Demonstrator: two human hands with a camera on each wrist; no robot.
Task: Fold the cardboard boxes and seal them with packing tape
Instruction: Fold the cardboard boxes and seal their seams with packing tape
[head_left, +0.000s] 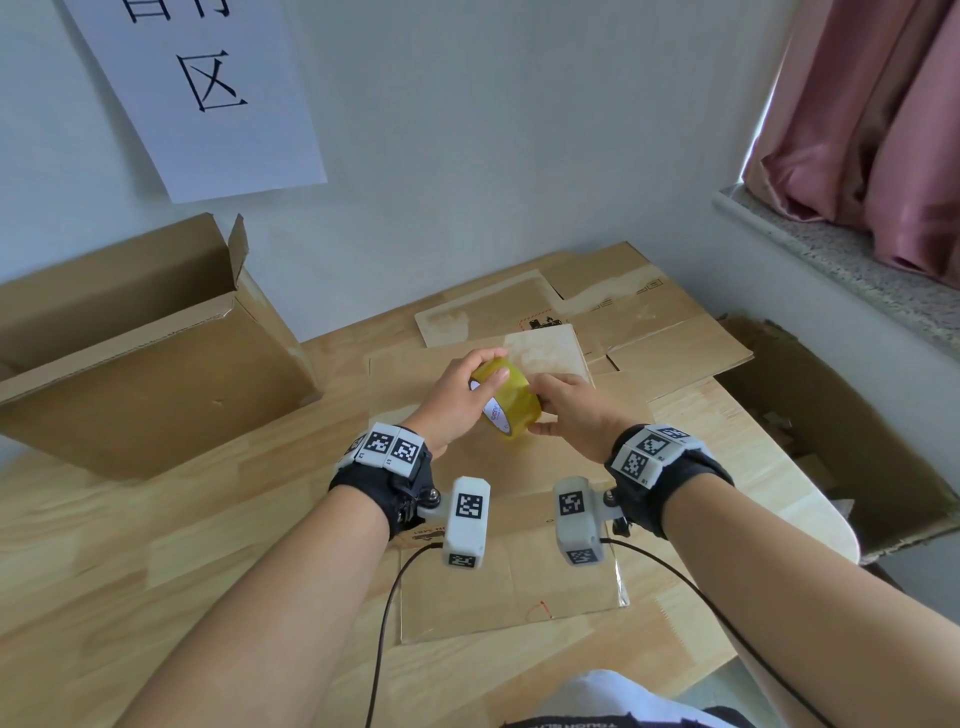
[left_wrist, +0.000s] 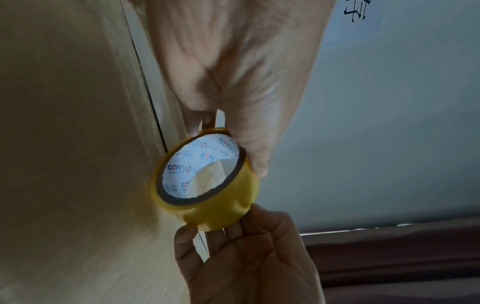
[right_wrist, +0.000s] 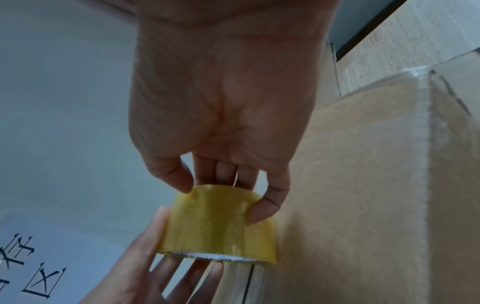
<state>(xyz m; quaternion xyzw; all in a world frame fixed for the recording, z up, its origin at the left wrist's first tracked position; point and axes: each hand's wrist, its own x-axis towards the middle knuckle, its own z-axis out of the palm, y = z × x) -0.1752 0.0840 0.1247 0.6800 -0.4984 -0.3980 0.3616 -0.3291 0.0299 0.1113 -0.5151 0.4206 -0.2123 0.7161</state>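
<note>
A yellow roll of packing tape with a white printed core is held in the air between both hands, above a flattened cardboard box lying on the wooden table. My left hand grips the roll from its left side, thumb over the top. My right hand holds the roll from the right, thumb and fingertips pinching its outer band. No loose tape end shows.
An open cardboard box stands at the left against the wall. More flattened cardboard lies at the back of the table. Another open box sits off the table's right edge, under a stone window sill. Cables trail from both wrists.
</note>
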